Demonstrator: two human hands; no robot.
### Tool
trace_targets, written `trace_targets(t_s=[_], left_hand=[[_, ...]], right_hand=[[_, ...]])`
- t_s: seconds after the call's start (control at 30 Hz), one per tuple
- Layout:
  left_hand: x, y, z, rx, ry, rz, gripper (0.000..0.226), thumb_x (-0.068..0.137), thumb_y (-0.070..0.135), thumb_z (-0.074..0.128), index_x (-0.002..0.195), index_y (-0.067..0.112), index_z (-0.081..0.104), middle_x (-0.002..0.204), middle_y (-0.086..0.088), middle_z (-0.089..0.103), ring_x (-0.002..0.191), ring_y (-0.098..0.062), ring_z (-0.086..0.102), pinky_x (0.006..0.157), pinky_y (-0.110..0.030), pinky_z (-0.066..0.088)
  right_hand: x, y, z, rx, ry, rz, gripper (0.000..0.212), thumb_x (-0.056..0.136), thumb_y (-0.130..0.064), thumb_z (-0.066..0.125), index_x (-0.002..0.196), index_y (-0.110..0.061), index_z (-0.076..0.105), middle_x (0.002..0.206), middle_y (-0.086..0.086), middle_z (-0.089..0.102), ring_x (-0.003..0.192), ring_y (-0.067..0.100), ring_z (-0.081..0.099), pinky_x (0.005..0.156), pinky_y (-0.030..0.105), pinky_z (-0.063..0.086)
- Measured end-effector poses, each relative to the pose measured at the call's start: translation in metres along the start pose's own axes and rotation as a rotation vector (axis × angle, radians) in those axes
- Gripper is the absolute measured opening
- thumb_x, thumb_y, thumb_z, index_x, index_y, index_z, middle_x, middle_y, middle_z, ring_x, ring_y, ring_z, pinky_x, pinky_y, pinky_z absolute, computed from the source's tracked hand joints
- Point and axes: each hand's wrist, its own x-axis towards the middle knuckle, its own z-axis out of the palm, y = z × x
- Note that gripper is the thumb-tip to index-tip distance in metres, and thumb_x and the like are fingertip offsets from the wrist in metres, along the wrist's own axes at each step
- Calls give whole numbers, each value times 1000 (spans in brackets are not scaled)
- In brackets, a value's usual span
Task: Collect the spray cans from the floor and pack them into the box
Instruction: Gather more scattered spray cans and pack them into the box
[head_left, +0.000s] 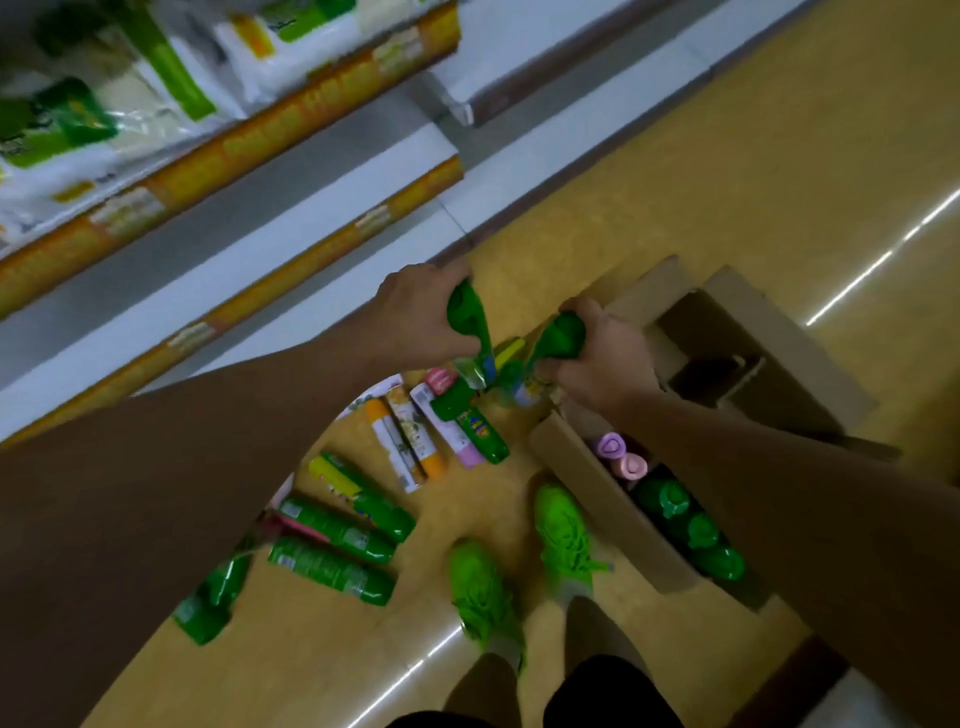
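Each grip, left hand (415, 312) and right hand (597, 353), clasps a green-capped spray can (467, 317) (caps uppermost).

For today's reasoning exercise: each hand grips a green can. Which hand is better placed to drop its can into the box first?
Probably the right hand: it holds its green can beside the open box, while the left hand is farther away, over the floor.

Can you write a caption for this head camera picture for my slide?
Each hand, left and right, holds a green spray can above the open box.
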Motion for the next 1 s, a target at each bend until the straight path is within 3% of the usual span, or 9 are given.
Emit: trace_targets(t_s=[0.17,0.37,0.53,0.77,1.0], left_hand=[[42,52,29,36,-76,112,57,65,43,81,110,20,53,88,-6,60,78,-22,57,66,-41,53],[86,106,66,51,-182,237,58,66,45,79,111,20,51,83,-4,58,73,-21,57,58,-35,49],[125,155,97,116,-233,295,66,63,51,78,116,24,50,88,-1,56,77,-21,55,59,-29,40],[164,232,132,103,-272,347,56,66,43,81,110,23,52,91,2,55,83,-20,53,64,-29,37],[193,299,153,100,-326,408,56,64,45,79,108,30,49,93,1,60,83,-20,58,67,-36,52]], right_hand=[[-10,60,-38,55,80,119,69,75,-31,78,136,-21,48,115,11,66,105,30,63,86,47,56],[-23,133,-77,105,140,274,71,77,-29,78,139,-22,44,108,1,60,99,20,59,79,33,56],[-32,189,-107,105,199,396,73,72,-31,81,135,-22,46,111,6,63,101,27,61,80,46,59],[-54,259,-140,213,318,537,69,70,-26,82,132,-21,52,112,4,65,101,23,62,83,44,59],[-69,307,-171,307,403,659,63,70,-29,81,127,-25,52,107,4,64,96,25,64,76,46,61]])
